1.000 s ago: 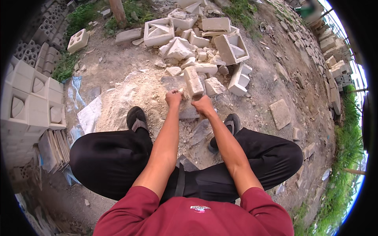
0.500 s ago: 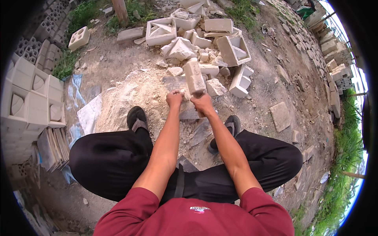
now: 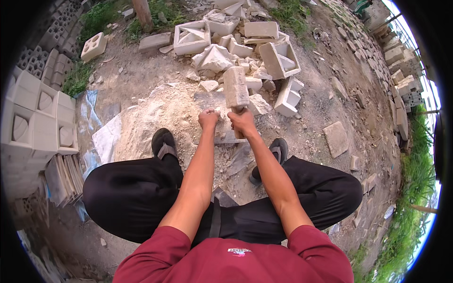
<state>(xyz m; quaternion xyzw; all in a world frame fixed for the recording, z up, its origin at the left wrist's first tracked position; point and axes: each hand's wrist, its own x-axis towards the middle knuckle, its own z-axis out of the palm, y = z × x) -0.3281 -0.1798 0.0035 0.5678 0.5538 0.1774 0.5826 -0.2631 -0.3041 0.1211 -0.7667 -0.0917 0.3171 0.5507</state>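
A blocky wooden mallet (image 3: 236,88), coated in pale dust, points away from me with its handle in the closed fist of my right hand (image 3: 242,122). Just to the left, my left hand (image 3: 208,119) is closed low over a grey flat slab (image 3: 227,137). Whatever its fingers grip, if anything, is too small or hidden to make out. The two hands are a short gap apart, between my sandalled feet. Past the mallet lies a heap of broken cream blocks (image 3: 214,59), with a hollow square block (image 3: 192,38) among them.
A mound of pale rubble dust (image 3: 151,113) spreads to the left beside a white sheet (image 3: 108,134). Moulded blocks (image 3: 45,118) are stacked at the far left, above leaning thin boards (image 3: 63,177). A flat stone slab (image 3: 335,139) lies to the right.
The mallet head has shifted slightly right and its tilt has changed in my right hand. My left hand stays closed in nearly the same place.
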